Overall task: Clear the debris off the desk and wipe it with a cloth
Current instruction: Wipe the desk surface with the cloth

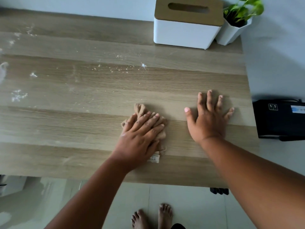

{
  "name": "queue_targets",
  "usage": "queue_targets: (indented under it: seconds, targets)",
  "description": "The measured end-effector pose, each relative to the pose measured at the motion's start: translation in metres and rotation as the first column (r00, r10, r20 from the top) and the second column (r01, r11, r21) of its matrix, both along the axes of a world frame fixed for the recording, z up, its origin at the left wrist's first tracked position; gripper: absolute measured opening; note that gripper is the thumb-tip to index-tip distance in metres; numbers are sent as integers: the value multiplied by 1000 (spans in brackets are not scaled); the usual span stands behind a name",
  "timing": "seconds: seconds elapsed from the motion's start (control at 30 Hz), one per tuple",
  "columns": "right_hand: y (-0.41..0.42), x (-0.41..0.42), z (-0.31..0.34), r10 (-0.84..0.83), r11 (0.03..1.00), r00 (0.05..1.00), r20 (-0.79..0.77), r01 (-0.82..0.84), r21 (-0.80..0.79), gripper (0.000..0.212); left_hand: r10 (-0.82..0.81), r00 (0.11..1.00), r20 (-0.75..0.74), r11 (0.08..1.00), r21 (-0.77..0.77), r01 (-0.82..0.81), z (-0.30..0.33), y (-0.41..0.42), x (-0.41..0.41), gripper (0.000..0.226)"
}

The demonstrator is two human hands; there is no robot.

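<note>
A crumpled tan cloth (141, 109) lies on the wooden desk (82, 126), mostly covered by my left hand (140, 138), which presses flat on it with straight fingers. A white label sticks out from the cloth below that hand. My right hand (209, 119) rests palm down on the bare desk to the right of the cloth, fingers spread. White crumbs and dust (118, 68) are scattered across the middle and left of the desk, with denser patches of white dust (19, 95) near the left edge.
A white tissue box with a wooden lid (186, 23) stands at the back right, with a potted green plant (236, 22) in a white pot beside it. A black device (280, 119) sits off the desk's right edge. Bare feet (153, 215) stand on the tiled floor below.
</note>
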State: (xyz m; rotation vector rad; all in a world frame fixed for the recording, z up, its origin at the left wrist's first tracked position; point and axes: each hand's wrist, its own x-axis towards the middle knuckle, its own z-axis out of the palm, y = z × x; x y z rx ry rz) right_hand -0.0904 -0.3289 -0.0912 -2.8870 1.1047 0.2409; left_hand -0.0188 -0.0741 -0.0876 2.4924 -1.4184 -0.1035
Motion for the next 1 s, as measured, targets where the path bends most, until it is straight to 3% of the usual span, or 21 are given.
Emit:
queue_targets:
  seconds: [0.17, 0.27, 0.4, 0.57, 0.73, 0.83, 1.0]
  targets:
    - [0, -1, 0, 1, 1000, 1000, 17, -1, 8, 81, 7, 1000, -10, 999, -40, -8, -2, 29, 37, 54]
    - [-1, 0, -1, 1, 1000, 1000, 28, -1, 10, 78, 186, 983, 9, 982, -21, -186, -3, 8, 60, 56]
    - [-1, 0, -3, -3, 1000, 998, 60, 2, 12, 78, 449, 894, -7, 888, 114, -445, 1, -54, 58, 68]
    - [-1, 0, -3, -4, 1000, 998, 61, 2, 25, 79, 182, 983, 10, 978, 96, -182, 4, -85, 1, 68]
    - [0, 0, 1, 0, 1000, 999, 40, -1, 15, 81, 35, 999, 38, 999, -17, -34, -5, -29, -50, 55]
    - [0, 0, 1, -3, 1000, 999, 35, 2, 29, 82, 75, 996, 49, 996, -43, -73, -5, 17, -35, 52]
    - [1, -1, 4, 3, 999, 1000, 31, -4, 33, 83, 322, 947, 24, 943, 83, -322, 4, 36, 38, 58]
